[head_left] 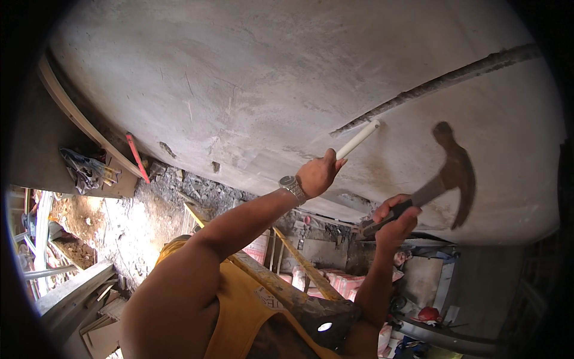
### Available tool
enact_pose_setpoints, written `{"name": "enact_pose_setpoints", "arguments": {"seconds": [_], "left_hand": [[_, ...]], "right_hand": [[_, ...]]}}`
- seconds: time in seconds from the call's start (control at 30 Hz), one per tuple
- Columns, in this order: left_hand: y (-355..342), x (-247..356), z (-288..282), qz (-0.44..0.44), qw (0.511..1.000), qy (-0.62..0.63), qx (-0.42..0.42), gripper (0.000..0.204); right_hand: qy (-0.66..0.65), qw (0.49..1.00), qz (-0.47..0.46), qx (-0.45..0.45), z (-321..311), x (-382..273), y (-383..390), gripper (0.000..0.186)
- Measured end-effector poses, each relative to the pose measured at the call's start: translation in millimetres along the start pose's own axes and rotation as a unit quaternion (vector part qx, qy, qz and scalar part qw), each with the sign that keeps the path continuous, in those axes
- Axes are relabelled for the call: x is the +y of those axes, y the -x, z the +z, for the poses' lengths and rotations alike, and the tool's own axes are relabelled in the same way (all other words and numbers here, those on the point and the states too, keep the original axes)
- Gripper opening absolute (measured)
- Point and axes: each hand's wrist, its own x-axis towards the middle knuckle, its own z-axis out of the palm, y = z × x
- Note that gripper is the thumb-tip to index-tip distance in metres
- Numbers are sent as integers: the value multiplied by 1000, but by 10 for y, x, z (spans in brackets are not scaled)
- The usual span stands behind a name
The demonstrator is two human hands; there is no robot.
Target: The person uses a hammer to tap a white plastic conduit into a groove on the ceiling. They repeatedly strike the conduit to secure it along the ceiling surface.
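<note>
While the left hand point(318, 175) is wrapped around a white rod point(359, 140), the right hand point(396, 220) grasps a claw hammer point(457, 170) by its handle. Rod slants up and rightward from the left fist, far end just below a dark groove point(442, 82) in the grey wall point(239, 102); whether it touches the wall, I cannot tell. Hammer's head, blurred, is above and to the right of the right hand, apart from the rod. Metal watch point(292, 188) just behind the left hand. Yellow rail point(308, 263) lower down, between the hands; red bar point(136, 157) well left of the left hand.
</note>
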Motion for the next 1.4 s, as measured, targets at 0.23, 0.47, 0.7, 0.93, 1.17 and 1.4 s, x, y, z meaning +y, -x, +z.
{"name": "enact_pose_setpoints", "arguments": {"seconds": [0.23, 0.47, 0.7, 0.93, 1.17, 1.4], "left_hand": [[7, 13, 123, 4, 1000, 3, 24, 34], [-36, -2, 145, -21, 999, 7, 24, 34], [-9, 115, 108, -11, 999, 17, 29, 33], [-32, 100, 112, -30, 999, 25, 13, 36], [-17, 96, 137, -21, 999, 25, 18, 37], [-22, 99, 155, -51, 998, 24, 10, 37]], "right_hand": [[20, 983, -182, -21, -10, 489, -164, 59], [73, 983, 171, -6, 31, 483, -197, 49], [225, 958, -178, -20, -285, 1134, -151, 49], [86, 993, 87, 4, 5, 382, -178, 49], [243, 963, 115, -16, 35, 924, -363, 48], [8, 998, -56, 23, 146, 392, -166, 51]]}}
